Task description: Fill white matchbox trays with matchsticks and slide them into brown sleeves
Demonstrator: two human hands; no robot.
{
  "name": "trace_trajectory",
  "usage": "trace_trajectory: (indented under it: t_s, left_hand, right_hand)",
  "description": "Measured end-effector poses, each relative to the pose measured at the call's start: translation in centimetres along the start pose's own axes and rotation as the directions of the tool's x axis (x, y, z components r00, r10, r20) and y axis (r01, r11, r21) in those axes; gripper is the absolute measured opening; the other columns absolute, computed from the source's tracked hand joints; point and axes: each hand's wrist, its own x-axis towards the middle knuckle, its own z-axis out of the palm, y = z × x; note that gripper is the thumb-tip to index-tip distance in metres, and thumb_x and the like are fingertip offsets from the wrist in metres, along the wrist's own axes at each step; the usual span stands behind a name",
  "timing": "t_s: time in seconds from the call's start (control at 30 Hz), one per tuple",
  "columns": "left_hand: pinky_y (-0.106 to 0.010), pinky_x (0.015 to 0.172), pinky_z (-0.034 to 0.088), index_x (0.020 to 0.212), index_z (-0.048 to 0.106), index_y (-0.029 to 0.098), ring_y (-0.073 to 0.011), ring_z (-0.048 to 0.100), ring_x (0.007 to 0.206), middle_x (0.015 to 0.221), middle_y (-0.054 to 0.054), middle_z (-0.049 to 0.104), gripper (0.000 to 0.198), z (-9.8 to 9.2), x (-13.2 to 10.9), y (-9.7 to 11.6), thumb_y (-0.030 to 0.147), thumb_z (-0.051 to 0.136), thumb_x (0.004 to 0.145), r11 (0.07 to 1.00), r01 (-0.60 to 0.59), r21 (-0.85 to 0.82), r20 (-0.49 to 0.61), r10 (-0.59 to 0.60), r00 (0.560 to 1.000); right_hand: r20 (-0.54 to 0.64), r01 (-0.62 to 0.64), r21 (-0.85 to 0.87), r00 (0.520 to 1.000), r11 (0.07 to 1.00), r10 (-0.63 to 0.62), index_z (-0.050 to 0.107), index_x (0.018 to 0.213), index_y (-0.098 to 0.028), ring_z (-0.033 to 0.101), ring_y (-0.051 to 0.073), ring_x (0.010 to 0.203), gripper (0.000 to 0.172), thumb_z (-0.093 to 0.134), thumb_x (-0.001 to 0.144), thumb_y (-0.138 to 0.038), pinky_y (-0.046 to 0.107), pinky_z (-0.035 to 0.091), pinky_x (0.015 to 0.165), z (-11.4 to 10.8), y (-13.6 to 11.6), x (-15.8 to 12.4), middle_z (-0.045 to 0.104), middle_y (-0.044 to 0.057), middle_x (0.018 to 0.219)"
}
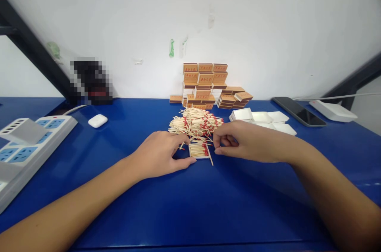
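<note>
A small white matchbox tray [200, 158] filled with red-tipped matches [197, 149] lies on the blue table. My left hand [162, 152] grips its left end, index finger at the far corner and thumb at the near one. Just right of the tray, my right hand [238, 141] is closed, with thumb and index finger close together; whether a match is between them cannot be made out. Behind the tray spreads a loose heap of matches [193, 123]. One single match [211, 159] rests at the tray's right end, slanting toward me.
Matchbox sleeves [205, 78] are stacked against the wall, with more boxes [232, 99] beside them. White trays [262, 117] lie behind my right hand. A phone [299, 111], a white device [333, 110], an earbud case [98, 120] and a power strip [53, 141] flank the work area.
</note>
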Motion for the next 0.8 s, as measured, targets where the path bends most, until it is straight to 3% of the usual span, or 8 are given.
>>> trace_trajectory:
  t_s: [0.1, 0.23, 0.33, 0.5, 0.67, 0.8]
  left_hand:
    - [-0.027, 0.054, 0.034, 0.106, 0.073, 0.019, -0.0147, 0.054, 0.053, 0.06, 0.004, 0.058, 0.034, 0.0, 0.0, 0.0, 0.05, 0.069, 0.092, 1.0, -0.002, 0.0, -0.023, 0.002, 1.0]
    - [-0.028, 0.055, 0.033, 0.11, 0.074, 0.018, -0.0151, 0.054, 0.054, 0.061, 0.003, 0.058, 0.037, 0.0, 0.0, -0.1, 0.051, 0.068, 0.093, 1.0, 0.017, 0.002, -0.03, -0.017, 0.999]
    - [-0.028, 0.055, 0.033, 0.106, 0.075, 0.018, -0.0152, 0.054, 0.054, 0.059, 0.003, 0.056, 0.036, 0.1, -0.1, -0.1, 0.051, 0.068, 0.093, 1.0, 0.011, 0.0, 0.0, -0.011, 1.0]
    - [-0.028, 0.055, 0.034, 0.112, 0.074, 0.021, -0.015, 0.055, 0.053, 0.058, 0.004, 0.056, 0.037, 0.3, -0.2, -0.2, 0.052, 0.067, 0.093, 1.0, 0.012, -0.015, -0.049, -0.012, 0.999]
    - [-0.028, 0.054, 0.034, 0.108, 0.075, 0.02, -0.0155, 0.055, 0.053, 0.057, 0.004, 0.055, 0.037, 0.5, -0.2, -0.3, 0.052, 0.067, 0.094, 1.0, 0.003, -0.004, -0.026, -0.003, 1.0]
    - [-0.028, 0.055, 0.034, 0.116, 0.073, 0.021, -0.0161, 0.056, 0.053, 0.058, 0.004, 0.055, 0.04, 0.5, -0.3, -0.3, 0.054, 0.066, 0.096, 1.0, 0.006, -0.006, -0.029, -0.006, 1.0]
  right_hand:
    - [-0.206, -0.046, -0.059, 0.978, 0.997, 0.033, 0.069, 0.084, -0.024, 0.053, 0.015, 0.062, 0.022, 0.06, 0.093, -0.042, 0.03, 0.036, 0.059, -1.2, 0.9, -0.3, 0.064, 0.0, 0.071]
    - [-0.555, -0.31, -0.196, 0.817, 0.93, 0.156, 0.071, 0.089, -0.022, 0.057, 0.02, 0.065, 0.028, 0.057, 0.092, -0.046, 0.034, 0.036, 0.061, -3.5, 4.1, -1.4, 0.069, 0.007, 0.076]
    - [-0.557, -0.419, -0.245, 0.799, 0.874, 0.227, 0.072, 0.088, -0.022, 0.06, 0.023, 0.068, 0.026, 0.06, 0.089, -0.045, 0.036, 0.038, 0.062, -4.3, 6.2, -2.0, 0.072, 0.009, 0.081]
    - [-0.56, -0.435, -0.242, 0.793, 0.867, 0.241, 0.073, 0.09, -0.023, 0.062, 0.024, 0.072, 0.027, 0.057, 0.091, -0.044, 0.036, 0.039, 0.062, -3.8, 7.0, -1.5, 0.074, 0.009, 0.086]
    - [-0.657, -0.496, -0.137, 0.693, 0.857, 0.296, 0.074, 0.092, -0.023, 0.066, 0.026, 0.079, 0.029, 0.058, 0.091, -0.048, 0.037, 0.041, 0.065, -4.4, 8.4, 0.0, 0.077, 0.009, 0.093]
    - [-0.67, -0.582, -0.049, 0.622, 0.812, 0.406, 0.075, 0.102, -0.02, 0.069, 0.031, 0.091, 0.045, 0.063, 0.085, -0.061, 0.039, 0.045, 0.07, -5.6, 10.5, 1.8, 0.078, 0.013, 0.107]
